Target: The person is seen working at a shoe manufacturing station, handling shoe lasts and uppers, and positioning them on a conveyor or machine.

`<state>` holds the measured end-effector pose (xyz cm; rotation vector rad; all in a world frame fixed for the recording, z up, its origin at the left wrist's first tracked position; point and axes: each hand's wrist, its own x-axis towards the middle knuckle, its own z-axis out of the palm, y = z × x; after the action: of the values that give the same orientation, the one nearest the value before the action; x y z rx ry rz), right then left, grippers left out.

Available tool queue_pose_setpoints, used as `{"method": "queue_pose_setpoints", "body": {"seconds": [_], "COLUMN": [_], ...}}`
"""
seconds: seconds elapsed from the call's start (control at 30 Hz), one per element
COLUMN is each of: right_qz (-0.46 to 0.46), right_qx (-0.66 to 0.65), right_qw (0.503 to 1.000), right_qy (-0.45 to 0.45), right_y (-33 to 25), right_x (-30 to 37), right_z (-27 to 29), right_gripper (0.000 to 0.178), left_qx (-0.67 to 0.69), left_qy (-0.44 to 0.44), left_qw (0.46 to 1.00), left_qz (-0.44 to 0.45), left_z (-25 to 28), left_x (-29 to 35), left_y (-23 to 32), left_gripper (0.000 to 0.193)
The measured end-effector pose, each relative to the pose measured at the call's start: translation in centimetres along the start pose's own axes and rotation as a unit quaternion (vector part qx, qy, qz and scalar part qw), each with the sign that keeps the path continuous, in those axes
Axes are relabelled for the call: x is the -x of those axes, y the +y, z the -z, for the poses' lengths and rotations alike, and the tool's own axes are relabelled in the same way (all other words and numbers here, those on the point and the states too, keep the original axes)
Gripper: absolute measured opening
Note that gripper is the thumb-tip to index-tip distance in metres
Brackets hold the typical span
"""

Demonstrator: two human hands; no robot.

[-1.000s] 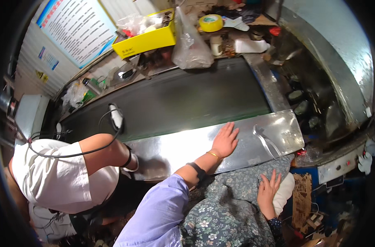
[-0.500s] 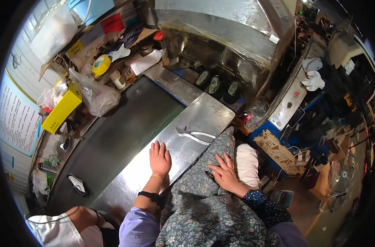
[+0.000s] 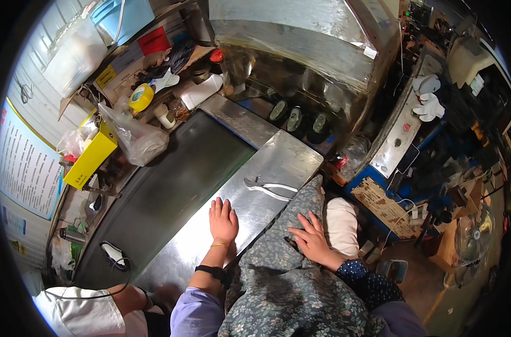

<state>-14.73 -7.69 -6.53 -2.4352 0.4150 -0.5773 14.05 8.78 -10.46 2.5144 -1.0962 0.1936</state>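
Note:
My left hand (image 3: 224,224) rests palm down on the shiny metal tabletop (image 3: 297,151), fingers stretched out and holding nothing. My right hand (image 3: 314,241) lies on the dark floral apron (image 3: 289,286) over my lap, fingers spread and holding nothing. A pair of metal pliers (image 3: 275,190) lies on the tabletop beyond both hands, touched by neither. To the left, a black-and-white shoe (image 3: 115,255) sits on the dark conveyor belt (image 3: 182,163). Three dark shoes with greenish insoles (image 3: 294,119) stand under the metal hood at the far end.
At the lower left sits another person in white clothing (image 3: 87,312), with a dark cord alongside. A yellow box (image 3: 91,155), a plastic bag (image 3: 137,140) and yellow tape (image 3: 141,97) line the belt's far side. A machine panel (image 3: 401,132) and a fan (image 3: 474,236) stand at right.
The view has shifted slightly, and both hands keep their places and poses. The other person has moved a little to the right; their dark cord now passes in front of the shoe on the belt.

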Motion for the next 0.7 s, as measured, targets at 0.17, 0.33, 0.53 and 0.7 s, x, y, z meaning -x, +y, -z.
{"method": "queue_pose_setpoints", "body": {"seconds": [0.17,0.33,0.53,0.7], "right_qz": [-0.009,-0.024,-0.021,-0.016], "right_qx": [-0.004,-0.004,-0.009,-0.008], "right_qw": [1.0,1.0,1.0,1.0], "right_qy": [-0.001,-0.005,-0.01,-0.013], "right_y": [-0.21,-0.19,-0.16,-0.23], "right_x": [-0.16,-0.01,0.04,-0.11], "right_z": [-0.12,-0.61,-0.55,-0.6], "right_gripper": [0.029,0.027,0.028,0.028], "left_qx": [0.003,0.004,0.001,-0.001], "left_qy": [0.014,0.045,0.015,0.008], "left_qw": [1.0,0.999,1.0,1.0], "left_qz": [0.009,-0.012,0.009,0.018], "left_z": [0.22,0.27,0.15,0.31], "left_x": [0.04,0.18,0.19,0.28], "left_y": [0.05,-0.03,-0.05,-0.16], "left_gripper": [0.045,0.042,0.045,0.045]}}
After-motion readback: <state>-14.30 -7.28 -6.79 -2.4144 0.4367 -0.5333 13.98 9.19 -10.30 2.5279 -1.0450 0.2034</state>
